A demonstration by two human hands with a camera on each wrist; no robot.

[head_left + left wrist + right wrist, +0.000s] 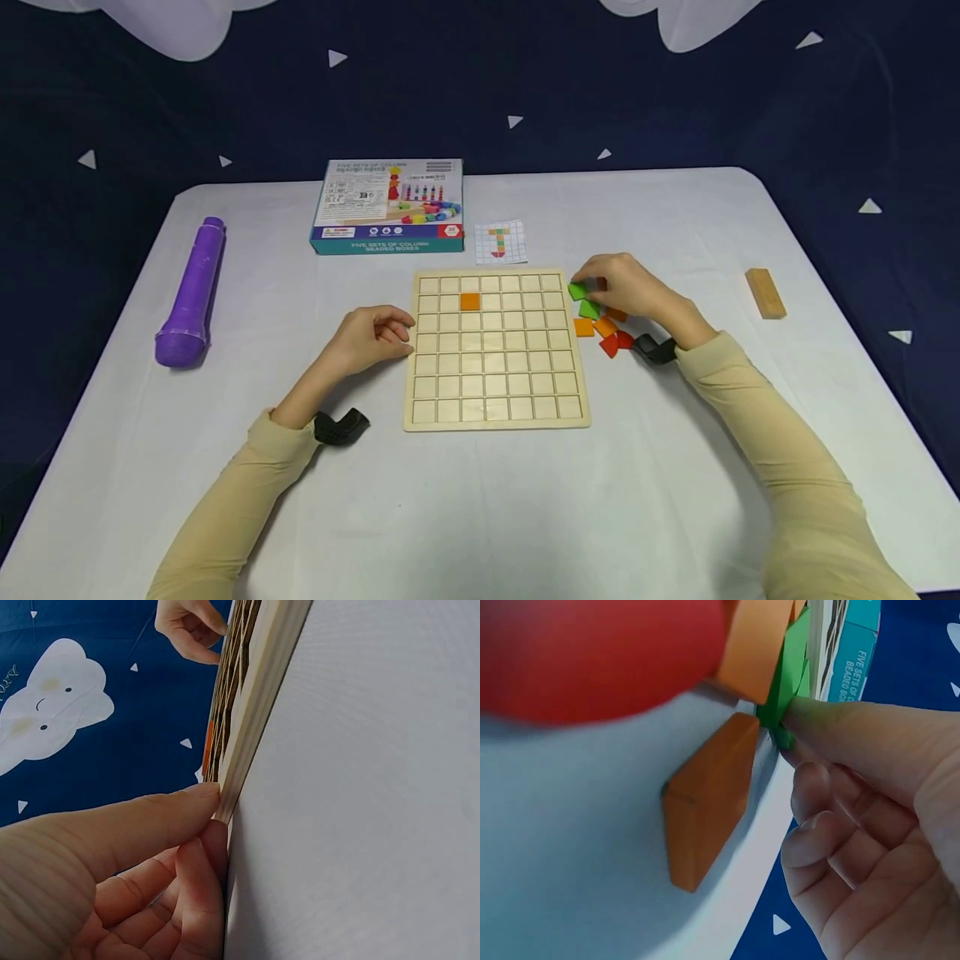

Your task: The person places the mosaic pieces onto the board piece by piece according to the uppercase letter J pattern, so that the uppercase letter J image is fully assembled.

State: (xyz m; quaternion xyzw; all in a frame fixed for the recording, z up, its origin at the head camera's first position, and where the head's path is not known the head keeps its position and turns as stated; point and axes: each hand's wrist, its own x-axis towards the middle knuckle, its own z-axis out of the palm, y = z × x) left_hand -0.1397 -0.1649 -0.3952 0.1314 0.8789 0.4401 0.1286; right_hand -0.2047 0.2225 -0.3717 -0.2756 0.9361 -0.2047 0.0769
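Note:
A wooden grid board (493, 340) lies flat with one orange square tile (470, 302) in its upper left part. At the board's left edge, my left hand (372, 337) holds the rim with thumb and fingertips. My right hand (624, 282) reaches to the loose tiles beside the board's right edge. Its thumb and forefinger pinch a green tile (786, 671), while the other fingers curl loosely. Around it are another green tile (590, 309), several orange tiles (584, 327) and red tiles with a rounded side (609, 345), partly under the hand.
Behind the board lies a small pattern card (501, 242) with a coloured grid figure. A bead toy box (387, 207) stands left of it. At the far left is a purple microphone-shaped object (191, 292); a wooden block (765, 293) lies far right. White cloth covers the table (480, 508).

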